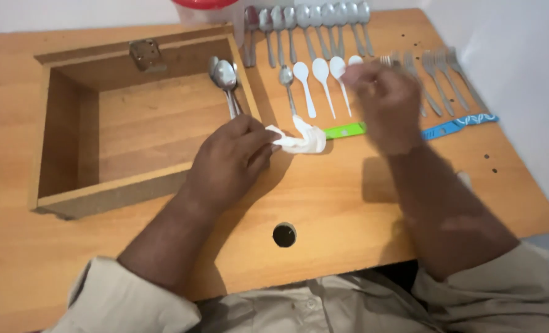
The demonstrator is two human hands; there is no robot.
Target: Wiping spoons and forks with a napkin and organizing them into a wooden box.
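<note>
My left hand (231, 161) rests at the right edge of an open wooden box (71, 123) and pinches a crumpled white cloth (300, 140) that lies on the table. My right hand (382, 102), blurred, hovers over a row of white plastic spoons (320, 77); its fingers close around the top of the rightmost white spoon (355, 60). Two metal spoons (225, 77) lie inside the box against its right wall. A green-handled utensil (345, 130) lies beside the cloth.
Several metal spoons (305, 24) line the far table edge, and several forks (438, 68) lie at the right. Blue-handled utensils (459, 125) lie below the forks. A round hole (284, 235) sits in the wooden table (336, 197). A red object (203, 3) stands behind.
</note>
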